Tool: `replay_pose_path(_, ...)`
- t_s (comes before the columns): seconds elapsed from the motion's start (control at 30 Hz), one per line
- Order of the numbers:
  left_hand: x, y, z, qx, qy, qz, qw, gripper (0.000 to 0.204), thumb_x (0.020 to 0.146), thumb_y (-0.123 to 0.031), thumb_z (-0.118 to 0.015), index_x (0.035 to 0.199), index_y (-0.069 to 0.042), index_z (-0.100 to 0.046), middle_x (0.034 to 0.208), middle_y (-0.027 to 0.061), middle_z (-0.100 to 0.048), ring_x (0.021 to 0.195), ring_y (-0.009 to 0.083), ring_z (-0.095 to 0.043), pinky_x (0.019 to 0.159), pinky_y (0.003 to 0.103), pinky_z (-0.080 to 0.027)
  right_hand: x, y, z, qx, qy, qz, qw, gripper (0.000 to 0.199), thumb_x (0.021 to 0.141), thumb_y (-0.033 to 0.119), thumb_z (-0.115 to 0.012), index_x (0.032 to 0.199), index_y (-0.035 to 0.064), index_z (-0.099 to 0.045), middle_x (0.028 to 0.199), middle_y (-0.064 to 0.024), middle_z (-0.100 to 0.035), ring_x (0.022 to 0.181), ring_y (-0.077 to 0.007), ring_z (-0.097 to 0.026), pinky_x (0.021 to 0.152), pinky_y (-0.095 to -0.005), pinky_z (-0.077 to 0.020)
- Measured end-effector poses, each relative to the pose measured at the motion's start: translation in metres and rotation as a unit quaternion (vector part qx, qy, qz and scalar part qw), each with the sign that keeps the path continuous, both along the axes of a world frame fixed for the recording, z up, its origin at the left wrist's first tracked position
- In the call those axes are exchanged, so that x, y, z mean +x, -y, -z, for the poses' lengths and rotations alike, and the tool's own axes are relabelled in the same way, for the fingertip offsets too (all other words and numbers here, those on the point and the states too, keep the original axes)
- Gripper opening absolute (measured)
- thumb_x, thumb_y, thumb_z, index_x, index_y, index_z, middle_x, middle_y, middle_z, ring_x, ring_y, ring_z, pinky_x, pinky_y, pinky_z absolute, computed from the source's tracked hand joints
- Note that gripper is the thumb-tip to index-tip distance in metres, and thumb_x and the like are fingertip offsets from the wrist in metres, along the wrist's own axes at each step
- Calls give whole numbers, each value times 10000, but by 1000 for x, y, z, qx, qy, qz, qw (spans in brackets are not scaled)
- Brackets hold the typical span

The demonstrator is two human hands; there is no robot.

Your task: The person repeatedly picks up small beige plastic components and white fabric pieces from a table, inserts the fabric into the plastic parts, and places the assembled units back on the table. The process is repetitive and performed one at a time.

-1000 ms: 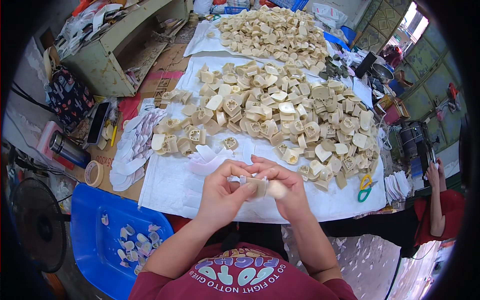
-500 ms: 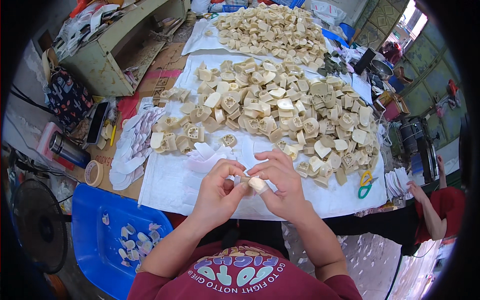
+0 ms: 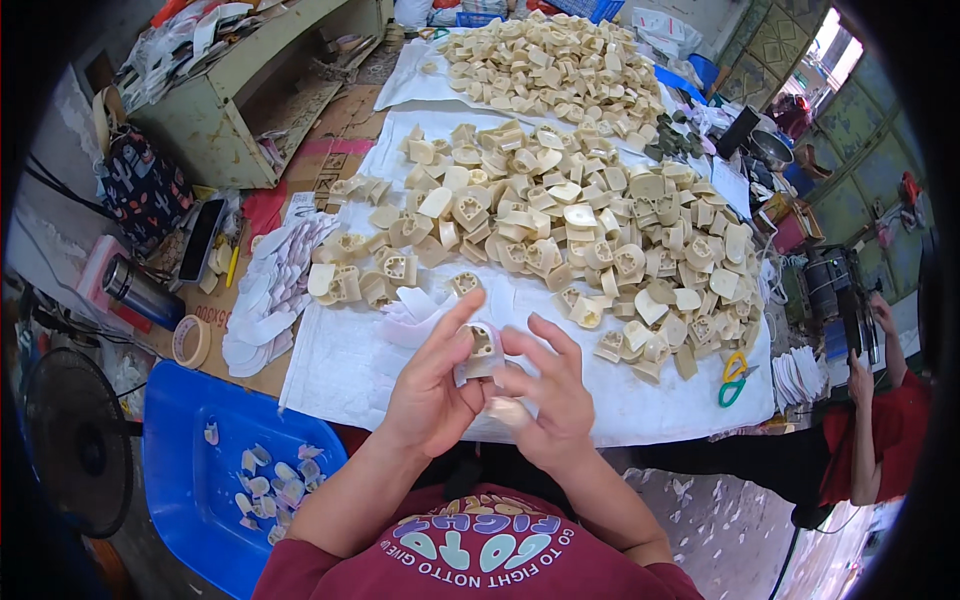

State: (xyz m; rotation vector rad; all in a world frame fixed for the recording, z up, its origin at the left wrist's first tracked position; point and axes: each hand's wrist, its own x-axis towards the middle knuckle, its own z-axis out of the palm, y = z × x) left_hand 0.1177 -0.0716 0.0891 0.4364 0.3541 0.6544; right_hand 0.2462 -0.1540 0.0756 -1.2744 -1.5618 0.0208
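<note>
I'm gripping a hollow, D-shaped beige plastic piece (image 3: pixel 485 368) in my left hand (image 3: pixel 430 390), nearside of the beige plastic heap (image 3: pixel 580 215). My right hand (image 3: pixel 552 402) is spreading loosely alongside, contact unclear. Likely I'm mid-wrapping its thin white edging (image 3: pixel 499 348); next is probably needing firm pressing.

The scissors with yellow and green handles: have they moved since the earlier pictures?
No. The scissors lie at the same place on the white sheet, near its right front corner.

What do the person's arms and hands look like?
The sleeves are short and dark red, and the forearms are bare. The left hand and right hand wear no gloves, just what looks like a pale cover on the right thumb.
</note>
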Motion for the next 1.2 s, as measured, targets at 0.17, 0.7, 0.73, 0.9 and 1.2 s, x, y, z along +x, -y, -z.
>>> replay_pose_path(0.17,-4,6,-2,127,3,24,992,641,980,-288,-451,1510,-215,-99,1093,110,-577,908,197,-607,711,335,-518,-4,-11,-9,-173,-414,-176,876,392,893,62,-570,1281,20,-540,1451,-127,-379,711,-43,-513,542,-191,-442)
replay_pose_path(0.7,4,4,3,149,-103,-45,982,554,992,-259,-427,1486,-120,-219,931,38,-589,752,111,-562,584,262,-472,-4,-23,-18,-259,-358,-119,889,358,855,126,-596,1205,53,-597,1417,-169,-413,1275,-332,-419,1057,-422,-332)
replay_pose_path(0.73,3,1,3,167,-105,-50,979,565,990,-261,-435,1489,-125,-209,929,38,-586,752,111,-561,581,262,-471,-3,-22,-21,-271,-376,-151,873,380,847,131,-606,1218,52,-586,1415,-174,-413,1297,-346,-396,1082,-433,-306)
replay_pose_path(0.9,-2,-11,7,182,-103,46,977,648,974,-270,-477,1508,-164,-127,975,70,-573,767,127,-559,585,270,-473,10,-20,-3,-149,-47,-107,982,493,813,178,-654,1277,52,-542,1400,-157,-435,1349,-356,-337,1089,-458,-287)
replay_pose_path(1.2,-7,-4,17,154,91,108,978,786,943,-295,-548,1514,-254,-10,1149,203,-538,1004,260,-592,719,354,-530,22,-15,-8,-126,-98,-138,977,464,794,168,-665,1239,61,-589,1365,-120,-485,1343,-339,-349,1062,-438,-323)
